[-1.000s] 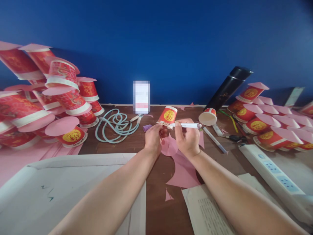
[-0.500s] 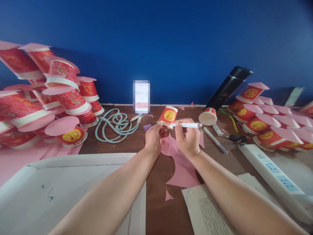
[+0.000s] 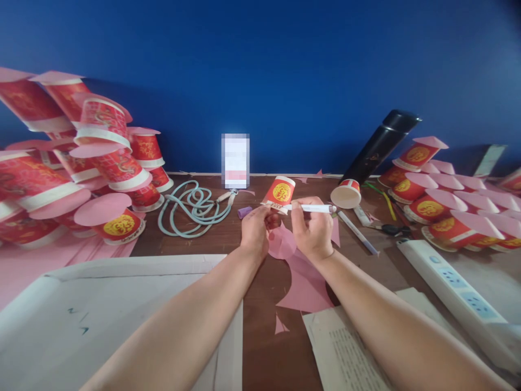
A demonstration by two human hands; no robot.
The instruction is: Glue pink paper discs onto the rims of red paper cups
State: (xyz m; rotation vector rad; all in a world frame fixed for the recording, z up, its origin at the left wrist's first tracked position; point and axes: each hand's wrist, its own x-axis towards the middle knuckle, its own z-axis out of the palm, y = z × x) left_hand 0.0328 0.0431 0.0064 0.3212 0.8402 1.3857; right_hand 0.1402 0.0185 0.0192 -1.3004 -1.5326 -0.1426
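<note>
My left hand (image 3: 256, 228) is closed on a red paper cup (image 3: 280, 191) with a round gold print, tilted with its white rim band toward me. Dark marks show along that band. In my right hand (image 3: 314, 231) a white marker pen (image 3: 319, 208) is pinched, its tip end at the cup's band. Whether the tip touches the band is too small to tell. Below my hands lie a pink paper disc (image 3: 282, 243) and a cut pink paper scrap (image 3: 307, 282). A purple cap (image 3: 245, 212) rests left of my left hand.
Pink-topped red cups (image 3: 122, 163) are stacked at left, more cups (image 3: 431, 206) at right. A loose cup (image 3: 345, 195), black flask (image 3: 380, 146), second pen (image 3: 358, 232) and power strip (image 3: 456, 288) lie rightward. A coiled cable (image 3: 191, 209) and lit phone (image 3: 235, 163) are behind.
</note>
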